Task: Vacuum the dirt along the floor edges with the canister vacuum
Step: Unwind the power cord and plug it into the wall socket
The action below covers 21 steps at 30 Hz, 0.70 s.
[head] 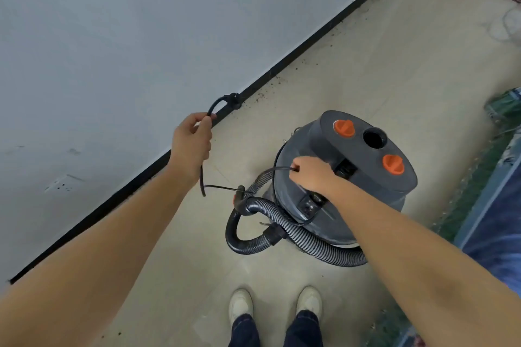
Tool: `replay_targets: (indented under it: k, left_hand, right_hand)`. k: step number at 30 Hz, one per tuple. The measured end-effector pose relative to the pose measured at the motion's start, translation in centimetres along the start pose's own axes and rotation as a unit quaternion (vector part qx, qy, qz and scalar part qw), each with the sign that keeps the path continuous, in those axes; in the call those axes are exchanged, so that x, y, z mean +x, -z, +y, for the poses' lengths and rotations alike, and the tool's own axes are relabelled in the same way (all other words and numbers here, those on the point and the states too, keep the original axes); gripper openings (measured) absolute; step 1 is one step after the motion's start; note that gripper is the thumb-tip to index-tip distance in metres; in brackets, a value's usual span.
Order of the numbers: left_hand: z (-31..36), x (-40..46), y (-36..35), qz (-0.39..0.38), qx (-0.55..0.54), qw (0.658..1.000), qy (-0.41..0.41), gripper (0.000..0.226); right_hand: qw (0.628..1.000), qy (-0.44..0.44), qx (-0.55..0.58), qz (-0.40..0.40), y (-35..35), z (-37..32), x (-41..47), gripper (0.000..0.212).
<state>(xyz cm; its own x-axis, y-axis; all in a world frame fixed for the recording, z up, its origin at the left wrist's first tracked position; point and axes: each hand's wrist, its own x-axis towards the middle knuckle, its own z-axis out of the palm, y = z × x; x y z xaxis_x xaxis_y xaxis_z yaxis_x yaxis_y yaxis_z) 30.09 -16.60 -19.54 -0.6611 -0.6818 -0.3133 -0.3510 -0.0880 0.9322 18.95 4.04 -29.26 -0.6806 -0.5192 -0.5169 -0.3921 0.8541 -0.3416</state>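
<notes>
Preparation stage; no suction under way. At left, a wall socket [60,184] sits unused above the black skirting [282,65]. The left hand [191,144] pinches the cord [202,180] just below its plug [232,99], held up near the skirting. Dirt [262,96] lies uncollected along the floor [394,65] edge. The hose [310,245] lies coiled against the vacuum [366,166], mid-floor, where the right hand [310,175] grips more cord. Plugging in and all vacuuming apparently remain.
</notes>
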Motion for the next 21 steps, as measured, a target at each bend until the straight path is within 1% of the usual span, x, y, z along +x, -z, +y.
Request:
replay_targets:
  k: [2,3,7,10,12,14,16,18,19,21]
  left_hand:
    - [0.6,0.1,1.3,0.023,0.001,1.0,-0.003,0.019]
    - [0.9,0.1,1.8,0.035,0.0,0.999,-0.003,0.019]
    - [2.4,-0.2,2.9,0.056,-0.019,0.998,-0.018,0.02]
    - [3.5,-0.4,3.0,0.055,-0.021,0.998,-0.04,0.021]
    - [4.2,-0.6,2.9,0.043,-0.011,0.997,-0.065,0.023]
    - [4.6,-0.6,2.5,0.03,0.021,0.995,-0.095,0.023]
    - [4.5,-0.7,1.9,0.013,0.064,0.989,-0.131,0.022]
    - [4.2,-0.8,1.0,-0.009,0.124,0.977,-0.175,0.019]
    - [3.9,-0.9,0.6,-0.017,0.157,0.968,-0.195,0.019]
    - [2.9,-0.9,-0.6,-0.035,0.233,0.945,-0.225,0.019]
  right_hand:
    - [0.99,-0.013,0.121,0.068,1.7,0.6,-0.6,0.018]
    - [0.982,-0.014,0.158,0.105,2.7,0.8,-1.2,0.017]
    - [0.941,-0.026,0.247,0.231,6.4,0.8,-3.0,0.011]
    - [0.903,-0.047,0.322,0.28,8.4,1.0,-3.3,0.012]
    - [0.896,-0.059,0.338,0.283,9.1,1.4,-3.8,0.013]
    - [0.901,-0.081,0.325,0.275,9.4,2.0,-4.1,0.011]
    - [0.905,-0.093,0.348,0.225,9.1,2.6,-4.0,0.01]
    - [0.899,-0.09,0.406,0.136,8.4,2.9,-3.9,0.013]
    - [0.901,-0.088,0.412,0.107,8.0,2.9,-3.9,0.017]
    - [0.904,-0.091,0.409,0.088,7.4,2.9,-4.1,0.032]
